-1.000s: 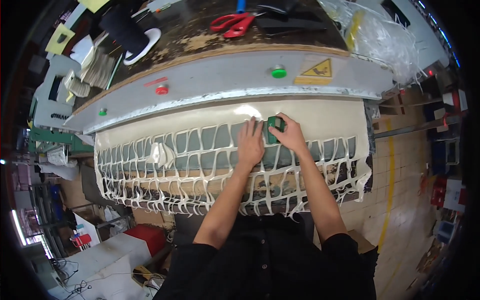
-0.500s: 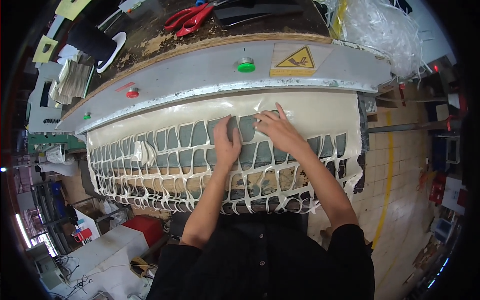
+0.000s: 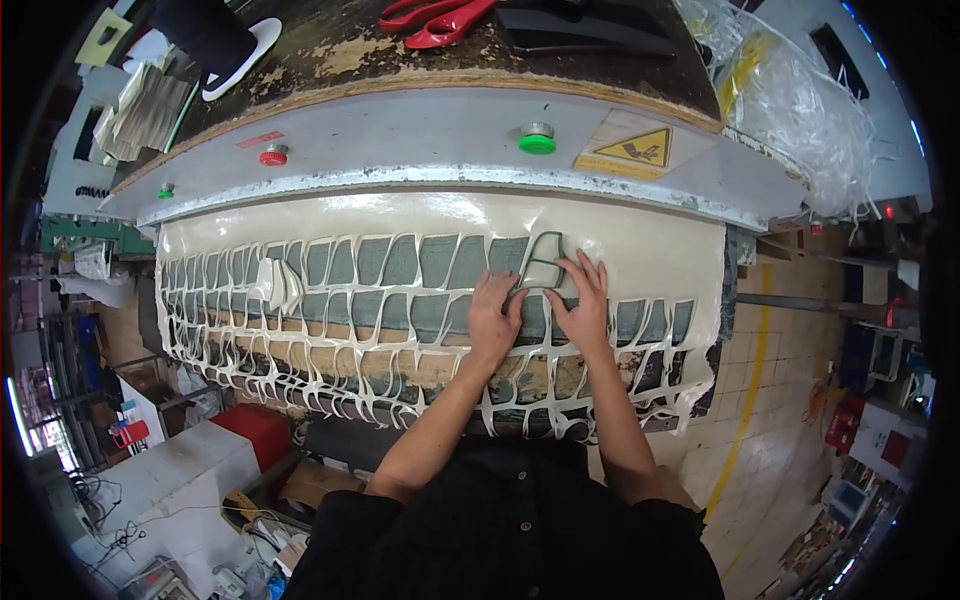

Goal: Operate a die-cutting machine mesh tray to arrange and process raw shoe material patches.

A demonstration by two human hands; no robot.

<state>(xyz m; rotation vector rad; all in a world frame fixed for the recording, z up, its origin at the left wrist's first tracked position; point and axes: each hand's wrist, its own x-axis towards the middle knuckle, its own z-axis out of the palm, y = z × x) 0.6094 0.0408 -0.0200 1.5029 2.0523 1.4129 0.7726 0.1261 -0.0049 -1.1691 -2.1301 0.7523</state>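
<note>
A dark metal cutting die (image 3: 530, 272), a curved outline with a crossbar, lies on the cream sheet (image 3: 640, 240) at the edge of its cut-out part. My left hand (image 3: 494, 318) has its fingertips at the die's lower left side. On the other side my right hand (image 3: 583, 308) grips the rim, thumb near the bottom and index finger at the right side. The sheet's near part is a net of thin strips around rows of holes, with a worn grey and tan board (image 3: 440, 310) showing through. Several cream cut pieces (image 3: 278, 285) lie stacked to the left.
Beyond the sheet runs a grey machine beam (image 3: 400, 160) with a green button (image 3: 537, 143), a red button (image 3: 273, 155) and a yellow warning sign (image 3: 640, 148). Red-handled scissors (image 3: 440, 25) lie on its worn top. A clear plastic bag (image 3: 790, 110) hangs at the right.
Both hands have moved closer together and toward me. The cutting die between them now shows plainly, where before my fingers mostly hid that spot. The view has shifted a little.
</note>
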